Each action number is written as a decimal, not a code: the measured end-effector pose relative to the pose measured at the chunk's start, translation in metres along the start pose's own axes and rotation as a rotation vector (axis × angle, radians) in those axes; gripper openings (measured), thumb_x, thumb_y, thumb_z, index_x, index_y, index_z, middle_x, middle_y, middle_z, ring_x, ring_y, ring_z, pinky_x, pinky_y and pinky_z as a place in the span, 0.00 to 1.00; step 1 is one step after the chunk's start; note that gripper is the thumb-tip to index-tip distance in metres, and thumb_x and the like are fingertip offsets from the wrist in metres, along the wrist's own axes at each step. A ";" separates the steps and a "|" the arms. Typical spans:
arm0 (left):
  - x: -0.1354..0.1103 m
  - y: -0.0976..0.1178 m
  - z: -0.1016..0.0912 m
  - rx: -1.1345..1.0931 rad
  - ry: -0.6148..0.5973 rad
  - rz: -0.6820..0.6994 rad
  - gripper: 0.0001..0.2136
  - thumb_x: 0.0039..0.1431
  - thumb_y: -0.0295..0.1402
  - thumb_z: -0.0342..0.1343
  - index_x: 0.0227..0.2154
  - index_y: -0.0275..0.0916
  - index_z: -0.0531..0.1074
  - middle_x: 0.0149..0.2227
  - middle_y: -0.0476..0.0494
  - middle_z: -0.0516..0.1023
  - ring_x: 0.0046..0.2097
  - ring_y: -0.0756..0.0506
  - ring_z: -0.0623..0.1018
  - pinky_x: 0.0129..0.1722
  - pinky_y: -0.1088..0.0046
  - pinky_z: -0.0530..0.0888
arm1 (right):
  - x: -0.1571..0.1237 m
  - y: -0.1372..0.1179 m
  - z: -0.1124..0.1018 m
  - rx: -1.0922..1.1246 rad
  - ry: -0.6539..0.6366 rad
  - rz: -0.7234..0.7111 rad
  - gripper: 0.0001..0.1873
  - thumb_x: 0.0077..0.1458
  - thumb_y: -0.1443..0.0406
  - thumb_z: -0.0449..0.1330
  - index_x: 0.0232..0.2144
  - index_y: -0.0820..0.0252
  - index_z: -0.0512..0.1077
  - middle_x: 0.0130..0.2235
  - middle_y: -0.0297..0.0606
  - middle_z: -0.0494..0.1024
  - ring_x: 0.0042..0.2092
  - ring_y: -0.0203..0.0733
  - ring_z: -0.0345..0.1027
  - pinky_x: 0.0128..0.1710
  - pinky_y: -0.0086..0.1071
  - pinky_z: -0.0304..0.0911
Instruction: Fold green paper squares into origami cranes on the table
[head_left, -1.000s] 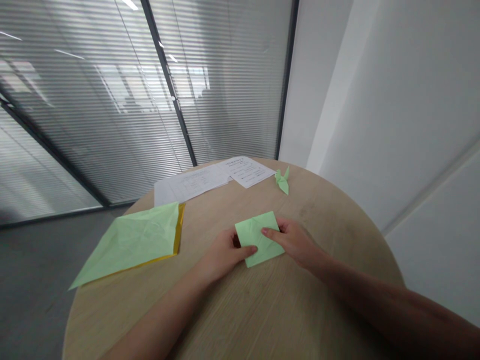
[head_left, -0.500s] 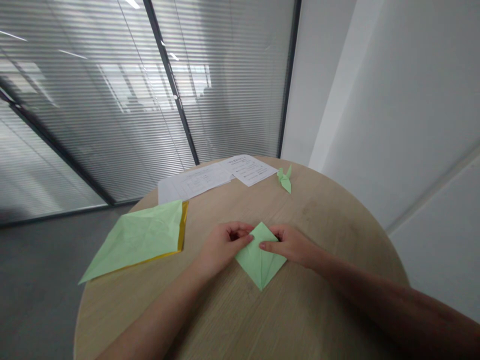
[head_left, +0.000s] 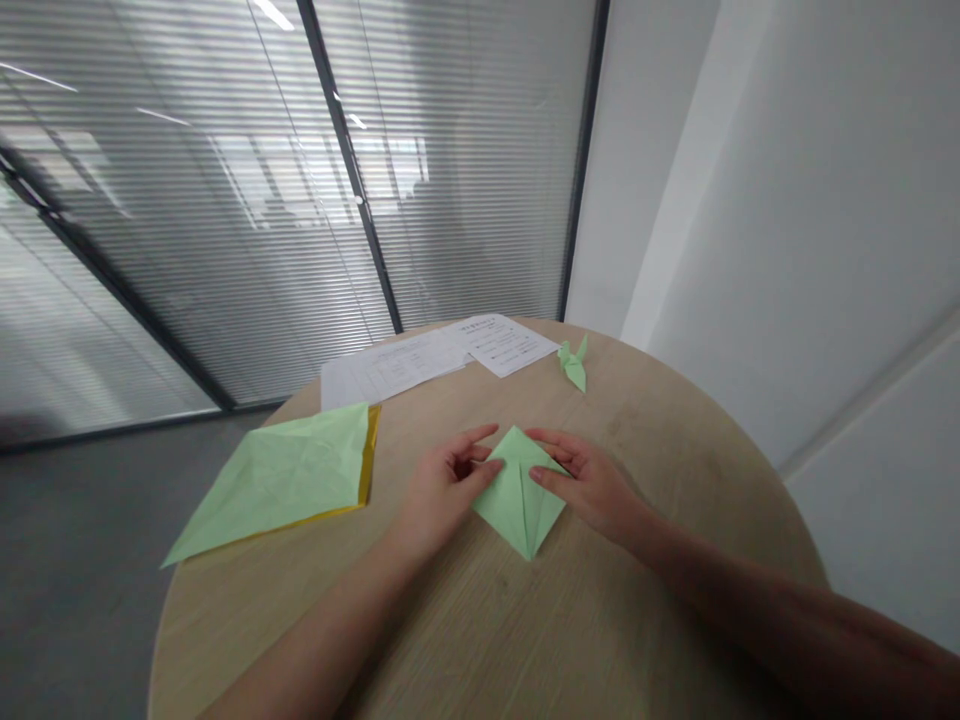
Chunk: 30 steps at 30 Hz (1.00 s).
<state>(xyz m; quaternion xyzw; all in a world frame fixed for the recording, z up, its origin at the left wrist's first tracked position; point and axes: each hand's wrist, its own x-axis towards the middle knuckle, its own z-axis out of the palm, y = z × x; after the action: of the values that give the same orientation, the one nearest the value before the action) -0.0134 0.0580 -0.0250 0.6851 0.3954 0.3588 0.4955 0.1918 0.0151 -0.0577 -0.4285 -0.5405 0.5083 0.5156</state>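
Note:
A small folded light-green paper [head_left: 519, 500] lies as a diamond on the round wooden table [head_left: 480, 640], one point toward me. My left hand [head_left: 442, 487] grips its upper left edge, thumb on the paper and index finger stretched out behind the top corner. My right hand [head_left: 589, 480] grips the upper right edge, thumb pressing on the flap and the other fingers reaching toward the top point. The two hands almost meet at the top corner.
A large creased green sheet [head_left: 285, 475] lies on a yellow sheet [head_left: 369, 455] at the left. White printed papers [head_left: 409, 365] lie at the far edge, with a small green folded paper figure [head_left: 574, 362] beside them. Glass wall with blinds behind, white wall on the right.
The small green paper has turned from a square into a diamond pointing at me. Both hands have shifted to its upper edges, and their fingers now stretch out more.

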 end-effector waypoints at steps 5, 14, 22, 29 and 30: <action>0.002 -0.001 0.001 -0.072 -0.047 -0.076 0.25 0.53 0.41 0.63 0.52 0.35 0.73 0.29 0.46 0.78 0.30 0.48 0.75 0.32 0.71 0.70 | 0.000 -0.002 -0.001 -0.035 0.058 0.007 0.35 0.51 0.59 0.66 0.61 0.48 0.64 0.41 0.38 0.82 0.40 0.48 0.77 0.41 0.42 0.72; 0.001 -0.004 0.005 -0.037 -0.113 -0.090 0.17 0.53 0.41 0.63 0.42 0.36 0.77 0.33 0.43 0.81 0.31 0.47 0.76 0.30 0.72 0.70 | 0.000 -0.001 0.004 0.028 -0.037 0.050 0.16 0.52 0.55 0.66 0.43 0.53 0.76 0.39 0.37 0.82 0.39 0.45 0.77 0.41 0.40 0.71; -0.005 0.005 0.008 -0.071 -0.086 -0.075 0.13 0.55 0.40 0.59 0.38 0.38 0.81 0.34 0.43 0.82 0.33 0.46 0.75 0.32 0.72 0.70 | -0.004 0.002 0.001 -0.078 0.024 0.024 0.12 0.54 0.56 0.63 0.39 0.51 0.79 0.38 0.36 0.81 0.38 0.42 0.73 0.39 0.36 0.68; -0.008 0.006 0.003 -0.066 -0.058 -0.073 0.13 0.55 0.38 0.58 0.40 0.39 0.81 0.27 0.48 0.76 0.28 0.50 0.69 0.28 0.75 0.65 | -0.006 -0.007 -0.006 -0.174 -0.052 -0.191 0.09 0.54 0.64 0.60 0.34 0.51 0.82 0.36 0.35 0.78 0.37 0.39 0.70 0.37 0.33 0.64; -0.008 0.008 0.004 -0.079 -0.058 -0.068 0.15 0.56 0.39 0.59 0.43 0.39 0.80 0.29 0.48 0.76 0.28 0.50 0.70 0.28 0.75 0.65 | -0.006 -0.007 -0.006 -0.193 -0.048 -0.205 0.10 0.54 0.65 0.59 0.34 0.51 0.82 0.36 0.35 0.78 0.37 0.39 0.70 0.37 0.33 0.64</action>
<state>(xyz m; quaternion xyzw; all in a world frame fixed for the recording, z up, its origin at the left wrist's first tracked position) -0.0123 0.0475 -0.0192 0.6614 0.3896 0.3370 0.5452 0.1986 0.0091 -0.0516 -0.4062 -0.6401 0.4087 0.5082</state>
